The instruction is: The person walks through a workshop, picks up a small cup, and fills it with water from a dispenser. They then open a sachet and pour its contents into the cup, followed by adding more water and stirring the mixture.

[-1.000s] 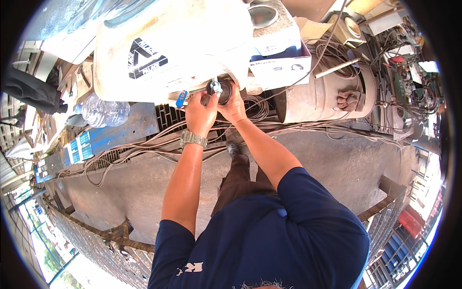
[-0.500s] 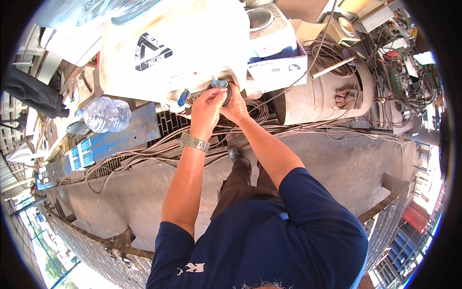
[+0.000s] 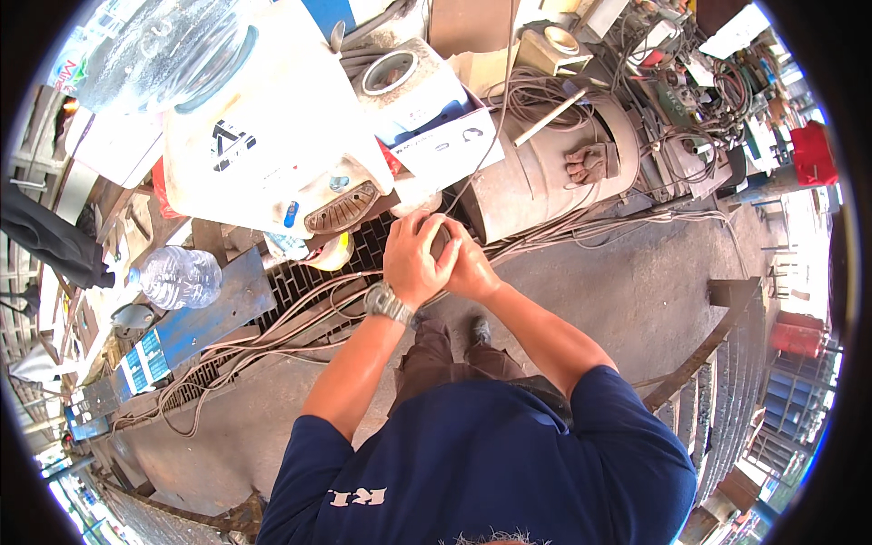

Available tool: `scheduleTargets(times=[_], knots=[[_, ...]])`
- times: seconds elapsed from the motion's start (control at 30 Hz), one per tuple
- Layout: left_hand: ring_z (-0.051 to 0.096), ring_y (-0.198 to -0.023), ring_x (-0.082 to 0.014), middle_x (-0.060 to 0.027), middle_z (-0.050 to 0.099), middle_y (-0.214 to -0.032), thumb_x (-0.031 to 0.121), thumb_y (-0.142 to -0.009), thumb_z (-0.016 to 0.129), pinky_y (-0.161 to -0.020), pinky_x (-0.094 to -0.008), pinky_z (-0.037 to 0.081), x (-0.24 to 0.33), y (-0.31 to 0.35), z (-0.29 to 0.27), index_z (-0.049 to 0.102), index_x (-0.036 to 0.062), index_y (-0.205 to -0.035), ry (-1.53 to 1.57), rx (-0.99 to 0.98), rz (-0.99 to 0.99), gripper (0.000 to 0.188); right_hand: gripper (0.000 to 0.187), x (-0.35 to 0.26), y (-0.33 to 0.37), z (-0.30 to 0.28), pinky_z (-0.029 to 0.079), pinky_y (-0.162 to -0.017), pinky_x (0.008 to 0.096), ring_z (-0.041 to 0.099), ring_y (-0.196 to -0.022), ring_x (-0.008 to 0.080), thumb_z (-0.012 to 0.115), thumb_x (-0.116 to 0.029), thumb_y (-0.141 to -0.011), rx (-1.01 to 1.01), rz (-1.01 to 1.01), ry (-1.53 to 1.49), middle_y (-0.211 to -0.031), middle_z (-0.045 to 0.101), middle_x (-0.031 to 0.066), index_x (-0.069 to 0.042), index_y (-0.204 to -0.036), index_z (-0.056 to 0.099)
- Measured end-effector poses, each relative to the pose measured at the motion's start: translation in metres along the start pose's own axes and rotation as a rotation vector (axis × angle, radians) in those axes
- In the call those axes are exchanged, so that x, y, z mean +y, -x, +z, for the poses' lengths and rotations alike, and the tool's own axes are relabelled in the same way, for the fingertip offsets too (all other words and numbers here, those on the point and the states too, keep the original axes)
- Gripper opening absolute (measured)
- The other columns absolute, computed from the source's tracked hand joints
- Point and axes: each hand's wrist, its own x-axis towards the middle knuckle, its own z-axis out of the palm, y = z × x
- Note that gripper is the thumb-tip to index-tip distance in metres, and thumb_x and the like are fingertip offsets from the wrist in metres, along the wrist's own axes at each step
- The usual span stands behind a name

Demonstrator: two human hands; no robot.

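My left hand [image 3: 411, 265], with a watch [image 3: 389, 302] on its wrist, is curled over a small dark round thing [image 3: 441, 242] that looks like a cup or lid. My right hand [image 3: 472, 271] wraps its other side. Most of the thing is hidden by my fingers. Both hands are together in front of a cream water dispenser [image 3: 272, 136], apart from it. The dispenser has a dark blue tap [image 3: 291, 214], a light blue tap [image 3: 339, 183] and a slotted drip tray [image 3: 341, 211]. A large clear water bottle [image 3: 173, 54] sits on top.
Left of the dispenser, a clear plastic jug [image 3: 182, 277] lies near a blue board [image 3: 222, 309]. Cables [image 3: 300, 309] run across the grating and floor. To the right are a white box [image 3: 445, 150] and a big drum [image 3: 545, 186] with a glove [image 3: 589, 163] on it.
Both hands have come away from the dispenser's taps, back toward me, still around the dark round thing. The view has turned, and the drip tray now shows.
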Motion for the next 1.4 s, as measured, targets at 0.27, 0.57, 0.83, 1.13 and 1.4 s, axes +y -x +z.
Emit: scheduleTargets(times=[0.27,0.57,0.83,1.13,1.4], knots=[[0.065,-0.109,-0.0365,-0.0155,0.069,-0.117,0.023,-0.086,0.079,-0.094,-0.0444,0.054,0.053,-0.018,0.020,0.072,0.0057,-0.110,0.082,0.285,0.065,0.030,0.084,0.009,-0.009,-0.056,0.054,-0.098,0.0460,0.064,-0.120,0.0431,0.090,-0.024,-0.074,0.130,-0.342,0.023,-0.134,0.061,0.0264,0.003,-0.142,0.048],[0.071,-0.100,-0.0230,-0.0121,0.076,-0.108,0.010,-0.095,0.073,-0.093,-0.0343,0.055,0.027,0.046,0.033,0.075,-0.0009,-0.111,0.514,0.428,-0.438,0.019,0.097,-0.040,-0.001,-0.060,0.051,-0.105,0.0475,0.060,-0.127,0.0412,0.094,-0.032,-0.065,-0.377,0.030,0.242,-0.136,0.060,0.0249,-0.003,-0.145,0.046],[0.062,-0.125,-0.0329,-0.0176,0.066,-0.132,0.012,-0.098,0.066,-0.112,-0.0409,0.046,0.042,0.101,0.011,0.062,-0.0030,-0.138,0.548,0.393,-0.355,0.042,0.092,-0.062,0.022,-0.044,0.048,-0.109,0.0497,0.057,-0.129,0.0435,0.092,-0.029,-0.066,-0.492,-0.047,0.324,-0.135,0.060,0.0232,-0.003,-0.144,0.049],[0.064,-0.120,-0.0342,-0.0193,0.065,-0.129,0.006,-0.094,0.065,-0.104,-0.0406,0.050,0.027,0.130,-0.017,0.064,0.0008,-0.130,0.436,0.550,-0.254,0.036,0.090,-0.093,0.023,-0.012,0.049,-0.106,0.0486,0.059,-0.127,0.0437,0.090,-0.030,-0.066,-0.560,-0.108,0.261,-0.134,0.061,0.0250,-0.002,-0.141,0.051],[0.067,-0.112,-0.0265,-0.0149,0.069,-0.122,0.016,-0.106,0.055,-0.100,-0.0372,0.054,0.014,0.146,-0.034,0.066,0.0001,-0.126,0.833,0.749,-0.476,0.028,0.098,-0.119,0.020,0.002,0.048,-0.109,0.0465,0.058,-0.130,0.0417,0.092,-0.034,-0.063,-0.668,-0.070,0.290,-0.137,0.060,0.0241,0.003,-0.143,0.048]])
